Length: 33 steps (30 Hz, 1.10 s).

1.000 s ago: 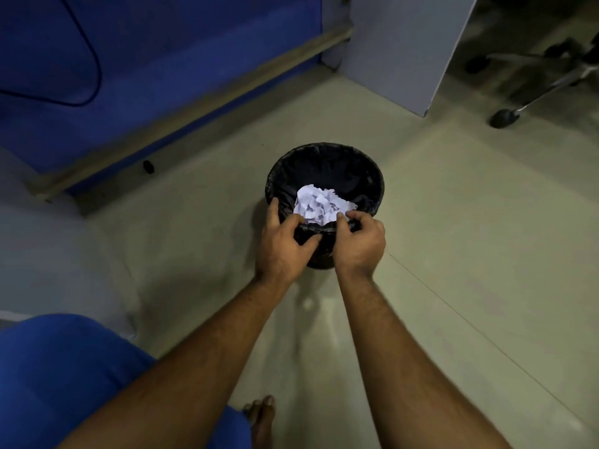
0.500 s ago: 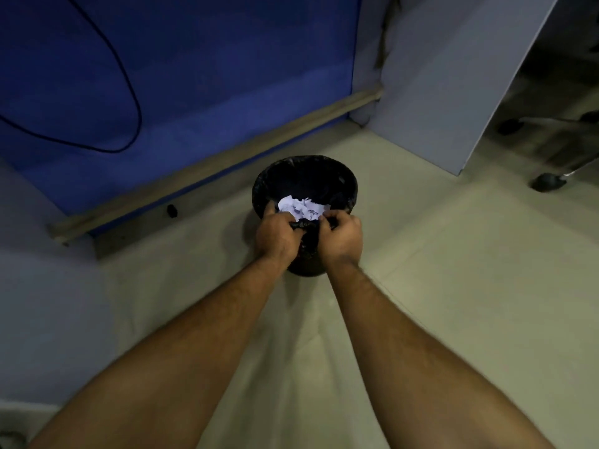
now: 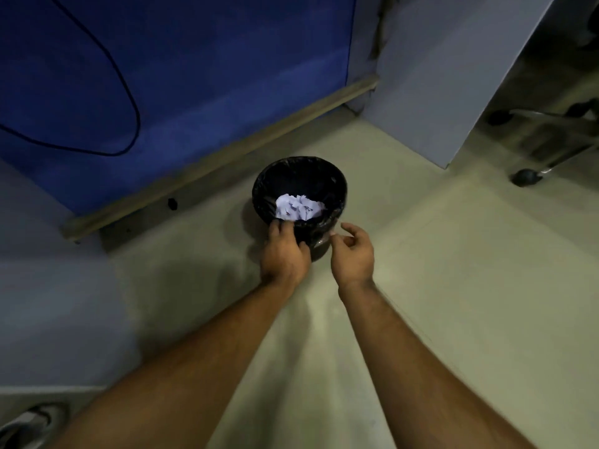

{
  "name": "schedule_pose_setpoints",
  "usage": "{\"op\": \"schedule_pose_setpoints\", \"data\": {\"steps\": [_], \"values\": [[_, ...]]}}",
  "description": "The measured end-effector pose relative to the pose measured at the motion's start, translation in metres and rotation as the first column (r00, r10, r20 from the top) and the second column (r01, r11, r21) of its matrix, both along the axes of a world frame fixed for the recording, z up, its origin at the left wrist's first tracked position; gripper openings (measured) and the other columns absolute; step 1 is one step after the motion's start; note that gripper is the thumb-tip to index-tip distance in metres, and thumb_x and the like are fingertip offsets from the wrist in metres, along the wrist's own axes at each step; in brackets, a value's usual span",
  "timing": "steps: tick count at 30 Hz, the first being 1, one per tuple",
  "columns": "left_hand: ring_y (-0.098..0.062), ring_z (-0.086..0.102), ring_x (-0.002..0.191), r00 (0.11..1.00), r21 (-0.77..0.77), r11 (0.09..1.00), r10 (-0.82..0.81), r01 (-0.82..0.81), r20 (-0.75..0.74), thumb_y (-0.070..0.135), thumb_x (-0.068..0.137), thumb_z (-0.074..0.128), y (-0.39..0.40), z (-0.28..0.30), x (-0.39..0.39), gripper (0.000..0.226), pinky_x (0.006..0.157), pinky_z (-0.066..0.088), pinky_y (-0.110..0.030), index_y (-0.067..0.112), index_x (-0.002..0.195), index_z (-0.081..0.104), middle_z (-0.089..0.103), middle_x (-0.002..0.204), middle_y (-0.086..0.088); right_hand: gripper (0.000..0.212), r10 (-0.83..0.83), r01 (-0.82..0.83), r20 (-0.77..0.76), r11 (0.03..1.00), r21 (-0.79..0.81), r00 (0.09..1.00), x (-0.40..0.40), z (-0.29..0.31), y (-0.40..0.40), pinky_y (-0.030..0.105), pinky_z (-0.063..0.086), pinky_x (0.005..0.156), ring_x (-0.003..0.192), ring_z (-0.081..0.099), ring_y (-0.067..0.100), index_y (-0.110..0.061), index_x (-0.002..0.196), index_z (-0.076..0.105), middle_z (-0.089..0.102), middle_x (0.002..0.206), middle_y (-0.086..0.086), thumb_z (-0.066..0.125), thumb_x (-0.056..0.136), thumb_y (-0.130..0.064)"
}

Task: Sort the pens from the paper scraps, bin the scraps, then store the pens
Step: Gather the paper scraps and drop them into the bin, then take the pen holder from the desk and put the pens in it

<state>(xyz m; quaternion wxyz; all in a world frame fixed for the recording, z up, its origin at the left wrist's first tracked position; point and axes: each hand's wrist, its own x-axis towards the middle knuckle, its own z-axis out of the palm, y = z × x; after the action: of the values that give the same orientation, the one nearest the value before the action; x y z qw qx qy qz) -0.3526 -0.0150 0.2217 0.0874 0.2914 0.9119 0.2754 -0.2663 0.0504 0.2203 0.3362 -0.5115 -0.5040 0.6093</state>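
A round black bin (image 3: pixel 301 171) with a black liner stands on the pale floor. White paper scraps (image 3: pixel 299 206) lie heaped inside it, toward its near side. My left hand (image 3: pixel 282 252) rests on the bin's near rim, fingers curled over the edge. My right hand (image 3: pixel 352 252) hovers just right of the bin, off the rim, fingers loosely apart and holding nothing. No pens are in view.
A blue partition (image 3: pixel 201 59) with a black cable (image 3: pixel 129 92) and a wooden skirting strip (image 3: pixel 227 150) runs behind the bin. A grey panel (image 3: pixel 453 76) stands at back right. Chair legs with castors (image 3: pixel 525 175) are at far right. A grey desk side (image 3: pixel 48 303) is left.
My right hand has let go of the bin's rim and drawn back to the right, opening. The left hand stays on the rim. The view has risen further from the floor.
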Motion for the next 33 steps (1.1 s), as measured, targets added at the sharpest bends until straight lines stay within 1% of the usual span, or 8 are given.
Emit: {"op": "schedule_pose_setpoints", "data": {"steps": [4,11,15,19,22,26,30,33], "values": [[-0.031,0.062,0.096,0.990,0.100,0.995,-0.043,0.029,0.131,0.016,0.083,0.062,-0.015,0.099,0.040,0.018,0.079,0.048,-0.034,0.011,0.099,0.065,0.067,0.101,-0.011,0.019,-0.078,0.078,0.017,0.996,-0.048,0.997,0.037,0.092,-0.021,0.041,0.056,0.077,0.073,0.067,0.020,-0.022,0.089,0.069,0.070,0.075,0.001,0.061,0.075,-0.033],[-0.022,0.061,0.093,0.982,0.178,0.972,-0.170,0.153,0.085,0.021,0.081,0.058,-0.039,0.331,0.074,0.017,0.079,0.051,-0.032,0.016,0.094,0.066,0.062,0.098,-0.004,0.009,-0.066,0.065,-0.027,0.998,-0.025,0.997,0.073,0.311,-0.039,0.046,0.055,0.077,0.077,0.065,0.021,-0.026,0.084,0.068,0.072,0.085,0.006,0.062,0.077,-0.028],[-0.017,0.061,0.089,0.988,0.230,0.966,-0.137,0.118,0.067,0.019,0.085,0.059,-0.047,0.466,0.066,0.015,0.078,0.051,-0.032,0.018,0.098,0.066,0.059,0.103,0.000,0.007,0.008,-0.007,-0.030,1.000,0.012,1.000,0.067,0.439,-0.042,0.042,0.055,0.074,0.071,0.063,0.017,-0.025,0.083,0.066,0.070,0.081,0.006,0.061,0.077,-0.024],[-0.016,0.061,0.088,0.994,0.224,0.974,-0.045,0.022,0.097,0.023,0.087,0.059,-0.061,0.549,0.036,0.019,0.082,0.051,-0.030,0.020,0.105,0.064,0.059,0.110,0.001,0.007,0.183,-0.184,0.028,0.982,0.039,0.983,0.034,0.521,-0.054,0.039,0.059,0.078,0.073,0.068,0.020,-0.023,0.086,0.064,0.071,0.080,0.005,0.067,0.087,-0.016],[-0.015,0.061,0.088,0.993,0.198,0.979,0.034,-0.056,0.110,0.026,0.088,0.060,-0.078,0.570,-0.003,0.020,0.080,0.049,-0.027,0.022,0.107,0.062,0.058,0.115,0.002,0.009,0.305,-0.312,0.113,0.948,0.054,0.946,-0.008,0.552,-0.064,0.043,0.060,0.081,0.076,0.071,0.020,-0.029,0.093,0.064,0.072,0.082,0.000,0.068,0.085,-0.026],[-0.024,0.061,0.098,0.976,0.151,0.966,0.198,-0.209,0.086,0.024,0.089,0.060,-0.093,0.552,-0.071,0.022,0.081,0.051,-0.033,0.017,0.109,0.061,0.059,0.115,-0.005,0.019,0.426,-0.437,0.197,0.899,0.013,0.883,-0.070,0.570,-0.067,0.037,0.057,0.069,0.066,0.062,0.018,-0.029,0.105,0.061,0.064,0.083,-0.007,0.068,0.087,-0.030],[-0.034,0.058,0.110,0.932,0.047,0.931,0.363,-0.362,-0.014,0.014,0.087,0.059,-0.103,0.512,-0.138,0.032,0.090,0.050,-0.045,0.009,0.119,0.058,0.059,0.120,-0.014,0.042,0.493,-0.529,0.315,0.848,0.038,0.811,-0.139,0.556,-0.059,0.038,0.057,0.086,0.096,0.067,0.018,-0.025,0.122,0.058,0.064,0.109,-0.003,0.074,0.084,-0.035],[-0.037,0.048,0.128,0.934,-0.063,0.934,0.344,-0.351,-0.096,0.020,0.088,0.057,-0.113,0.477,-0.177,0.048,0.106,0.041,-0.046,0.003,0.133,0.051,0.052,0.136,-0.020,0.071,0.501,-0.586,0.401,0.801,0.122,0.767,-0.187,0.538,-0.058,0.037,0.049,0.102,0.121,0.058,0.020,-0.017,0.139,0.050,0.060,0.132,0.005,0.080,0.078,-0.038]]}}
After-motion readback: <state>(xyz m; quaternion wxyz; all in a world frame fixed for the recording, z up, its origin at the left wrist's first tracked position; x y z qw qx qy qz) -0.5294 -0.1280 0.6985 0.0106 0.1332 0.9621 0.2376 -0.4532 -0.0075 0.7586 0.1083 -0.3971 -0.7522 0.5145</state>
